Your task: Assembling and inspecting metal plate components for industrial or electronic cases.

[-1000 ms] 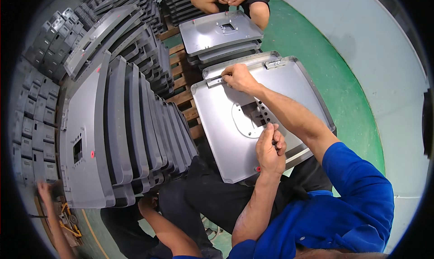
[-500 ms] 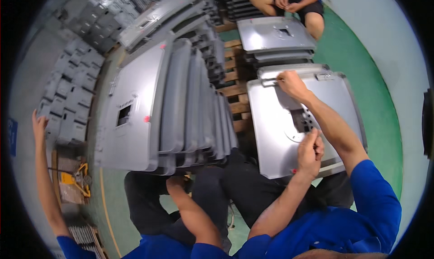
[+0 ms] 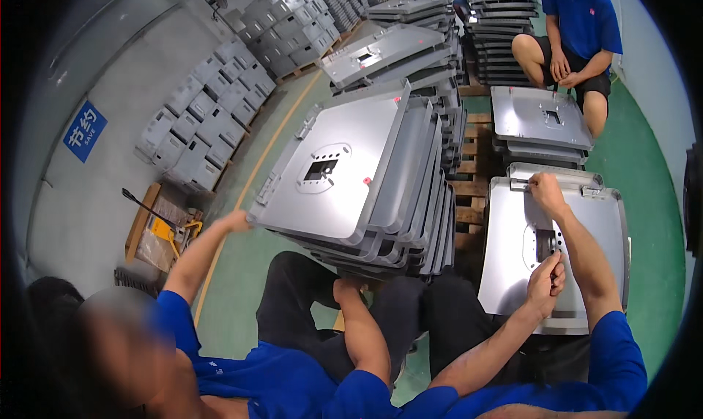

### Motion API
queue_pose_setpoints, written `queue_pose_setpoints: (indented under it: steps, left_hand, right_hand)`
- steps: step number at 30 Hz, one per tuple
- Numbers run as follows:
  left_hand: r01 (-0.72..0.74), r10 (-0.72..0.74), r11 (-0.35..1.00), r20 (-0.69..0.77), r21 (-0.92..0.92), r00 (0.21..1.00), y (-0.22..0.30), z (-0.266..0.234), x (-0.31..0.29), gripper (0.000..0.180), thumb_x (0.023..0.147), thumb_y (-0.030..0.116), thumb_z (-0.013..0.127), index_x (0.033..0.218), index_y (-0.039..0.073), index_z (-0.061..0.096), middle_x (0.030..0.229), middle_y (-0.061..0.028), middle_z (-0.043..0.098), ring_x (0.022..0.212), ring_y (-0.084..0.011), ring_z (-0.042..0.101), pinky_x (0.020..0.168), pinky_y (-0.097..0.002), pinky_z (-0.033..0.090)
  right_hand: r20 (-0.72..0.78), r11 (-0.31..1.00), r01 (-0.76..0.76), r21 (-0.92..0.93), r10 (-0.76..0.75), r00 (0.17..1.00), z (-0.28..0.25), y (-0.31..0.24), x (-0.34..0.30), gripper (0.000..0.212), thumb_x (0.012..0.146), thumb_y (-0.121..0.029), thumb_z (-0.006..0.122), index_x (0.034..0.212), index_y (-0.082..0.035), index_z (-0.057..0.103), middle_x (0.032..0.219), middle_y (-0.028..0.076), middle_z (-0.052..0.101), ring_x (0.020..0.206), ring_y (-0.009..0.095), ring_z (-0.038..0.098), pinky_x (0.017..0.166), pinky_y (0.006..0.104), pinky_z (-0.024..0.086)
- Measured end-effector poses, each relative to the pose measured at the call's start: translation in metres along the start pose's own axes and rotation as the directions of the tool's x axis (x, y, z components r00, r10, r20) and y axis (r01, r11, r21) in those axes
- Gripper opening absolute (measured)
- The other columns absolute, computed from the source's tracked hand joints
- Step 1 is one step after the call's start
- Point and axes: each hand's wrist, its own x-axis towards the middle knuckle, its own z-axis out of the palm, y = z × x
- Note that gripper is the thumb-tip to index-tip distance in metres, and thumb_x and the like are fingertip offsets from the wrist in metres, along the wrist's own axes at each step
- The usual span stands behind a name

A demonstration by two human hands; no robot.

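The grey panel under both hands has slid from frame centre to the right edge. A co-worker's leaning panel stack now fills the centre.

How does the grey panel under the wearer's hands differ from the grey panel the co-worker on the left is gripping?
The panel under the hands lies alone and nearly flat; the co-worker's panel fronts a stack of like panels and stands tilted. On the first, the left hand is at the central opening and the right hand at the far edge; on the second, a co-worker's hand grips one corner. Both are grey, rectangular, with a round centre plate.
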Motion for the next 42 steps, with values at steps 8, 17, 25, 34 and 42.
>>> queue_pose_setpoints:
  steps: [8,17,25,34,42]
  left_hand:
    - [-0.005,0.007,0.999,0.043,-0.049,0.999,0.0,-0.003,0.008,0.029,0.101,0.034,0.054,0.102,0.006,0.057,0.071,0.004,0.042,0.055,-0.0042,0.039,0.042,-0.0185,0.025]
    - [-0.088,0.081,0.986,-0.055,-0.143,0.995,0.011,-0.019,0.014,0.046,0.101,0.043,0.049,0.113,0.0,0.061,0.091,-0.0045,0.062,0.081,-0.0149,0.062,0.072,-0.024,0.052]
    - [-0.06,0.069,0.981,0.04,-0.183,0.997,0.002,-0.028,0.024,0.062,0.102,0.05,0.035,0.128,-0.003,0.053,0.118,-0.0138,0.061,0.109,-0.0236,0.059,0.099,-0.036,0.048]
    - [-0.013,0.013,0.996,-0.002,-0.091,1.0,0.007,-0.014,0.003,0.06,0.102,0.048,0.033,0.136,0.001,0.048,0.121,-0.0127,0.062,0.106,-0.0183,0.059,0.087,-0.0309,0.048]
    - [-0.038,0.031,0.997,-0.111,-0.067,0.993,0.007,-0.002,-0.008,0.035,0.103,0.032,0.042,0.116,0.002,0.057,0.097,-0.0057,0.06,0.078,-0.015,0.054,0.069,-0.0279,0.047]
  right_hand:
    - [-0.09,0.995,0.1,0.032,-0.097,0.991,-0.009,0.015,-0.005,0.024,0.079,-0.003,0.063,0.1,0.005,0.069,0.084,0.024,0.068,0.076,0.036,0.068,0.074,0.0407,0.053]
    - [0.116,0.919,0.099,0.381,-0.153,0.981,-0.095,-0.056,-0.083,0.028,0.083,-0.009,0.068,0.109,0.0,0.069,0.104,0.016,0.068,0.091,0.028,0.067,0.073,0.0367,0.055]
    - [0.32,0.915,0.369,0.162,-0.402,0.858,-0.146,-0.083,-0.172,0.026,0.079,-0.011,0.072,0.104,-0.009,0.073,0.125,0.019,0.056,0.118,0.035,0.051,0.097,0.0415,0.047]
    - [0.179,0.847,0.531,0.031,-0.527,0.831,-0.146,-0.08,-0.199,0.023,0.068,-0.011,0.075,0.091,-0.007,0.075,0.117,0.016,0.059,0.111,0.032,0.054,0.094,0.0394,0.048]
    - [0.07,0.903,0.417,0.101,-0.425,0.903,-0.157,-0.088,-0.209,0.013,0.078,-0.005,0.068,0.09,-0.002,0.07,0.115,0.013,0.06,0.11,0.03,0.056,0.092,0.0394,0.049]
